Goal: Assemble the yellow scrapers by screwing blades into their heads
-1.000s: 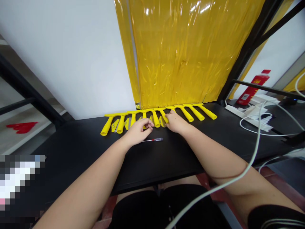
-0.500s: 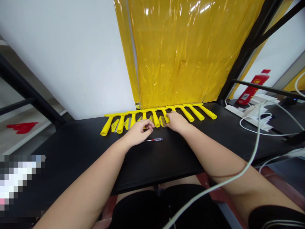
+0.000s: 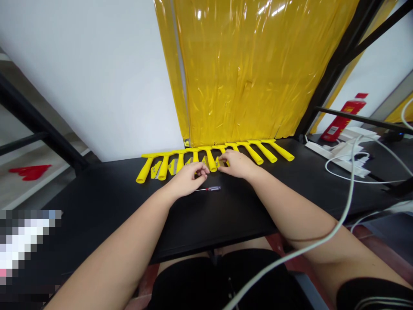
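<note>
Several yellow T-shaped handles (image 3: 164,167), hollow at the near end, lie in a row along the back of the black table. Small yellow scrapers (image 3: 173,166) with bare metal parts sit in gaps between some of them. Around one such scraper (image 3: 220,162), in a gap right of the middle, the thumb and fingers of my right hand (image 3: 237,163) are closed. My left hand (image 3: 190,178) rests on the table in front of the row, fingers loosely curled, thumb apart, nothing visible in it. Just beside it lies a screwdriver (image 3: 213,188) with a clear purplish handle, its shaft partly hidden by that hand.
A yellow plastic curtain (image 3: 241,77) and a white panel (image 3: 106,77) rise behind the table (image 3: 219,224). On the right are a red bottle (image 3: 343,118), a white power strip (image 3: 338,159) and cables. One pale cable (image 3: 343,211) crosses above my right forearm. Black frame posts stand at both sides.
My right hand has shifted slightly left, its fingers now further over the scraper, which has moved a little left too. My left hand and the screwdriver have stayed put.
</note>
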Action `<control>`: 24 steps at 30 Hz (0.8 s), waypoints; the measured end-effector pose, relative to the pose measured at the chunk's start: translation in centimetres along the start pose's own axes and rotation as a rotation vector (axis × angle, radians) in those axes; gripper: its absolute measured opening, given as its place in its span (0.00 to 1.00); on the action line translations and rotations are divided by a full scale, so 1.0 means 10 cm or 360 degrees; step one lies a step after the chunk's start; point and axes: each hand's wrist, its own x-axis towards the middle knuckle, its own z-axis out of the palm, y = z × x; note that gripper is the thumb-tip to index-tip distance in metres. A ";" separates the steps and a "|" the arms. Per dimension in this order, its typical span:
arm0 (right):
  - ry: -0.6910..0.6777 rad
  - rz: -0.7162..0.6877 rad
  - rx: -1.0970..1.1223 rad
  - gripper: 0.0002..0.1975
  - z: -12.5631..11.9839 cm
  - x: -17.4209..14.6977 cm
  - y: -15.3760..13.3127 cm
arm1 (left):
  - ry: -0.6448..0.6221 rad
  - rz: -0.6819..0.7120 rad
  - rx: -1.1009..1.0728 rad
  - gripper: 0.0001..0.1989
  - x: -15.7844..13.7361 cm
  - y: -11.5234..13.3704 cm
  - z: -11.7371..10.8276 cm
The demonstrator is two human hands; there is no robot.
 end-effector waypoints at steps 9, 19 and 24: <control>-0.0304 0.0093 -0.0218 0.10 -0.02 -0.04 -0.20 | -0.0017 0.0037 0.0140 0.06 0.00 0.04 -0.02; -0.0561 -0.0059 -0.0172 0.05 -0.19 -0.20 -0.32 | -0.0036 0.0036 0.0168 0.07 -0.01 0.00 -0.02; -0.0742 -0.0170 0.0079 0.06 -0.22 -0.23 -0.28 | -0.0107 -0.0029 0.0109 0.08 -0.02 -0.04 -0.01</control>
